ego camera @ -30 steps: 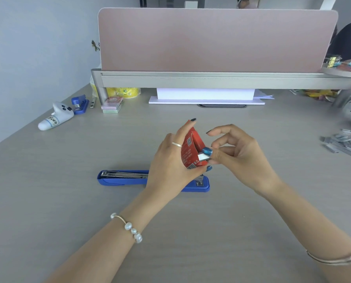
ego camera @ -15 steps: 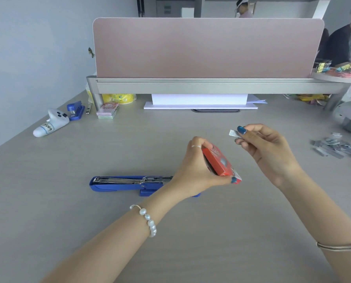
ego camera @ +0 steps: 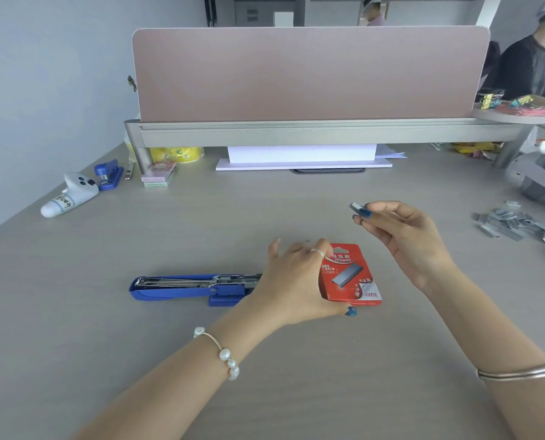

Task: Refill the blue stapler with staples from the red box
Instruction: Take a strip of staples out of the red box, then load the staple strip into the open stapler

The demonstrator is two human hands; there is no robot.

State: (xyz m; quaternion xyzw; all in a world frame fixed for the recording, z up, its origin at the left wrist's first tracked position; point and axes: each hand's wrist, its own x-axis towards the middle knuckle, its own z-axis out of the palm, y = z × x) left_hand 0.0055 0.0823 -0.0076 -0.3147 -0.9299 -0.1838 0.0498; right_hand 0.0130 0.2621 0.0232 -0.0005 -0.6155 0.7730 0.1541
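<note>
The blue stapler [ego camera: 182, 286] lies opened flat on the grey desk, its metal staple channel facing up. Its right end is hidden behind my left hand [ego camera: 296, 281]. That hand rests on the left edge of the red staple box [ego camera: 349, 276], which lies flat on the desk just right of the stapler, label up. My right hand [ego camera: 401, 236] hovers above and to the right of the box, pinching a small silver strip of staples [ego camera: 356, 207] between thumb and fingertips.
A pile of loose staple strips [ego camera: 515, 224] lies at the right edge. At the back left are a white toy-like tube [ego camera: 69, 195], a small blue stapler [ego camera: 107, 174] and stacked pads [ego camera: 160, 174]. A pink divider [ego camera: 309, 74] stands behind, a person beyond it.
The red box went from tilted in my left hand down flat onto the desk. My right hand pulled a staple strip out and drew away up and to the right.
</note>
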